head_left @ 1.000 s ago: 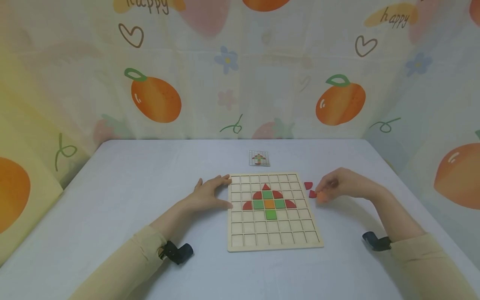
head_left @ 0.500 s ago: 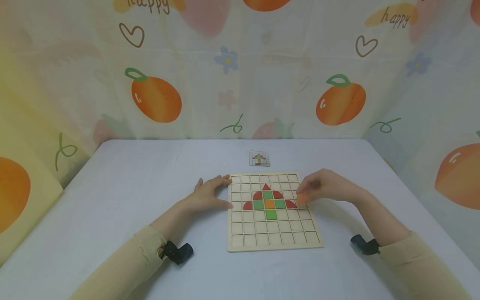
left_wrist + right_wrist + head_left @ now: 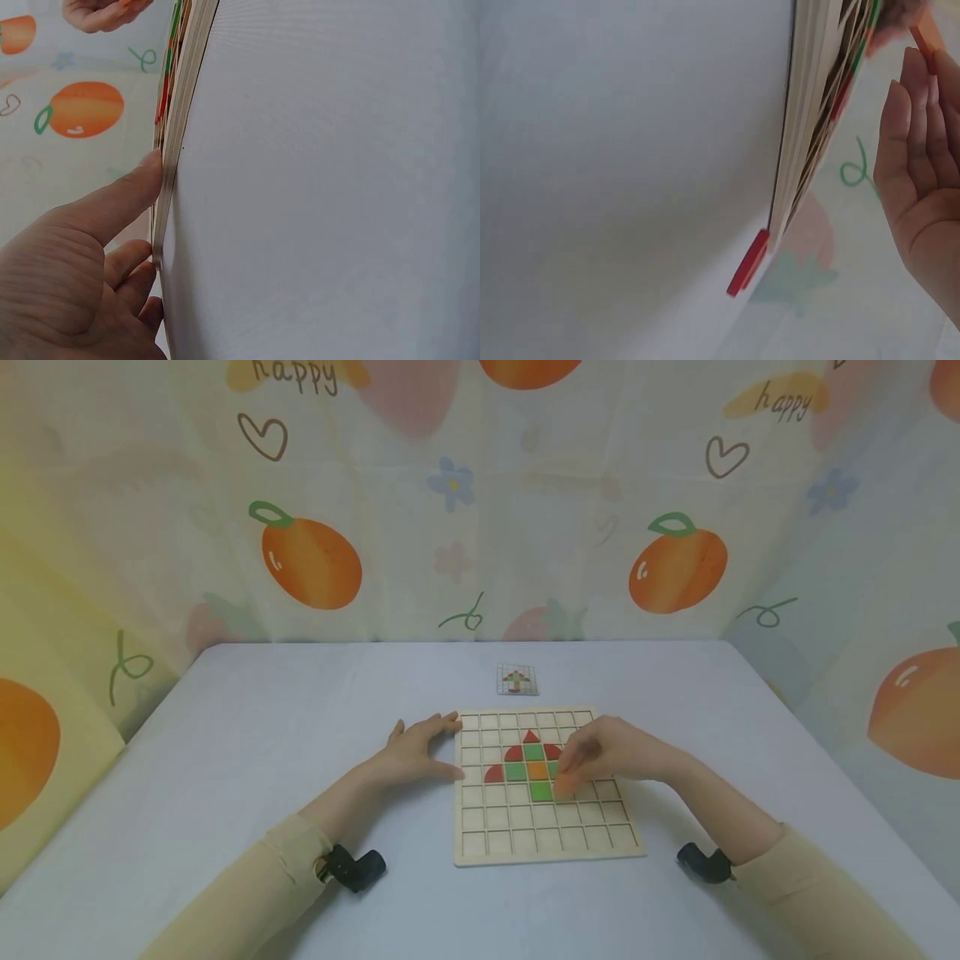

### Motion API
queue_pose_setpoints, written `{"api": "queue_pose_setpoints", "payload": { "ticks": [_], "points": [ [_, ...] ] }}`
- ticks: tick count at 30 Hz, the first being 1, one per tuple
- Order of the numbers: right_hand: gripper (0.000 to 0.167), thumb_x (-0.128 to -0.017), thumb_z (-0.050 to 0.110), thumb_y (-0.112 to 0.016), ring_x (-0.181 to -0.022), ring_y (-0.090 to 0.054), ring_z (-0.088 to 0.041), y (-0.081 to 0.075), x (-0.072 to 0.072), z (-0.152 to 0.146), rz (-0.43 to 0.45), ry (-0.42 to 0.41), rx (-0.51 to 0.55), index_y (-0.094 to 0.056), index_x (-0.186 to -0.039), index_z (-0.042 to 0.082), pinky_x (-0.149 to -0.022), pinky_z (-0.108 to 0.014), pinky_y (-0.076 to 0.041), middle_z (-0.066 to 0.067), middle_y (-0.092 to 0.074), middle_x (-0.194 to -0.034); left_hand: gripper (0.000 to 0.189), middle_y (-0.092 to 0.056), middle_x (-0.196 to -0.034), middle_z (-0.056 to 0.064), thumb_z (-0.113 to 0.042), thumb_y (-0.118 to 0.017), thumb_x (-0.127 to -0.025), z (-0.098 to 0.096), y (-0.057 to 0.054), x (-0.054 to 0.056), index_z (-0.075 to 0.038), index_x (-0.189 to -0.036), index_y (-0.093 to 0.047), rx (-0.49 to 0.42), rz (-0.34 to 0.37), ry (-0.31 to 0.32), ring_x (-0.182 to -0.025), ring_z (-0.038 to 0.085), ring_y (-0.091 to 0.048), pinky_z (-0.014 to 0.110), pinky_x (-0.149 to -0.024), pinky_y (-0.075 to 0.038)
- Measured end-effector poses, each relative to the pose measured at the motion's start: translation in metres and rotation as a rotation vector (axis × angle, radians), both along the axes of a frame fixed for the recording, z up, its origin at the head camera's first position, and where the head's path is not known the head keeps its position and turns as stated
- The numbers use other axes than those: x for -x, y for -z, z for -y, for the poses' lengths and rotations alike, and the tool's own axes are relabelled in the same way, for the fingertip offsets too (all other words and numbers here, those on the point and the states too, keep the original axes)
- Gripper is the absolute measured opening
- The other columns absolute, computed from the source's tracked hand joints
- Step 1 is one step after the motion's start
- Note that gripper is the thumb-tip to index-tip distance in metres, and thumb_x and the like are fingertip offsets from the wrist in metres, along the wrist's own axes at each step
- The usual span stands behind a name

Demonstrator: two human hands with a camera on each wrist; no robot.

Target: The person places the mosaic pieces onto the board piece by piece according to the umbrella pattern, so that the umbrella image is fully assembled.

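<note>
A wooden grid board (image 3: 510, 842) lies on the white table, its middle cells filled with red, green and orange pieces. My left hand (image 3: 416, 752) is spread along the board's left edge; its thumb (image 3: 135, 191) and fingers touch the side. Between thumb and fingertips, my right hand (image 3: 611, 750) pinches an orange tile (image 3: 564, 787), which in the head view overlaps the board just right of the lower green square (image 3: 541, 791). The right wrist view catches the tile edge-on. My right hand covers the right end of the coloured pattern in the head view.
Beyond the board lies a small pattern card (image 3: 517, 680) with a similar coloured figure on a grid. Loose red pieces (image 3: 748, 262) rest on the table by the board's edge in the right wrist view. A fruit-print curtain (image 3: 480, 527) hangs behind.
My right hand has carried the orange tile leftward from beside the loose red pieces to over the board's middle. The left hand keeps its place at the edge.
</note>
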State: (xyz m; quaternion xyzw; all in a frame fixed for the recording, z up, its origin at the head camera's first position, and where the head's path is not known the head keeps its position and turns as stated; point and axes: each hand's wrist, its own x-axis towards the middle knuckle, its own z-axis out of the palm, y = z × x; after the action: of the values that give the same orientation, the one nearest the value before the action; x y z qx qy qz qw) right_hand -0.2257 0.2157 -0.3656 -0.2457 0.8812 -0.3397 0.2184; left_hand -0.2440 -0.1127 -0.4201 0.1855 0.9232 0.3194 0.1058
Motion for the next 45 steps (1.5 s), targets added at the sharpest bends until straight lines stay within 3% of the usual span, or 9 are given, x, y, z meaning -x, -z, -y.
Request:
{"api": "queue_pose_setpoints", "payload": {
  "ticks": [7, 14, 19, 28, 45],
  "points": [
    [0.015, -0.075, 0.028, -0.085, -0.079, -0.066, -0.013, 0.004, -0.006, 0.016, -0.016, -0.047, -0.013, -0.077, -0.087, 0.023, -0.074, -0.027, -0.055, 0.006, -0.074, -0.083, 0.078, -0.036, -0.162, 0.002, -0.037, -0.081, -0.078, 0.000, 0.000, -0.002, -0.014, -0.145, -0.048, -0.009, 0.000, 0.002, -0.155, 0.032, -0.022, 0.070, -0.120, 0.006],
    [0.011, -0.079, 0.015, -0.080, -0.078, -0.066, -0.012, 0.005, -0.012, 0.025, -0.028, -0.085, -0.033, -0.077, -0.089, 0.021, -0.072, -0.026, -0.056, 0.006, -0.074, -0.082, 0.079, -0.036, -0.162, 0.001, -0.038, -0.080, -0.078, 0.000, 0.000, -0.002, -0.014, -0.146, -0.048, -0.003, -0.002, 0.001, -0.155, 0.032, -0.022, 0.071, -0.120, 0.006],
    [0.010, -0.080, 0.016, -0.080, -0.078, -0.064, -0.012, 0.005, -0.015, 0.029, -0.019, -0.088, -0.065, -0.076, -0.088, 0.021, -0.072, -0.026, -0.055, 0.007, -0.073, -0.081, 0.080, -0.036, -0.162, 0.002, -0.038, -0.080, -0.078, 0.001, 0.001, -0.001, -0.013, -0.146, -0.047, -0.003, -0.009, 0.002, -0.155, 0.032, -0.022, 0.071, -0.119, 0.006],
    [0.010, -0.081, 0.013, -0.079, -0.074, -0.064, -0.008, 0.007, -0.014, 0.030, -0.054, -0.136, -0.075, -0.075, -0.086, 0.021, -0.070, -0.022, -0.055, 0.009, -0.072, -0.080, 0.079, -0.036, -0.162, 0.001, -0.039, -0.080, -0.078, 0.001, 0.001, 0.000, -0.014, -0.145, -0.048, 0.001, -0.013, 0.001, -0.155, 0.032, -0.022, 0.071, -0.120, 0.005],
    [0.012, -0.081, 0.016, -0.079, -0.074, -0.065, -0.007, 0.011, -0.013, 0.029, -0.056, -0.147, -0.075, -0.077, -0.088, 0.024, -0.070, -0.021, -0.055, 0.011, -0.074, -0.082, 0.077, -0.037, -0.161, 0.001, -0.038, -0.081, -0.078, 0.000, 0.001, 0.000, -0.015, -0.144, -0.049, -0.006, -0.011, -0.002, -0.155, 0.031, -0.023, 0.070, -0.120, 0.006]
  ]
}}
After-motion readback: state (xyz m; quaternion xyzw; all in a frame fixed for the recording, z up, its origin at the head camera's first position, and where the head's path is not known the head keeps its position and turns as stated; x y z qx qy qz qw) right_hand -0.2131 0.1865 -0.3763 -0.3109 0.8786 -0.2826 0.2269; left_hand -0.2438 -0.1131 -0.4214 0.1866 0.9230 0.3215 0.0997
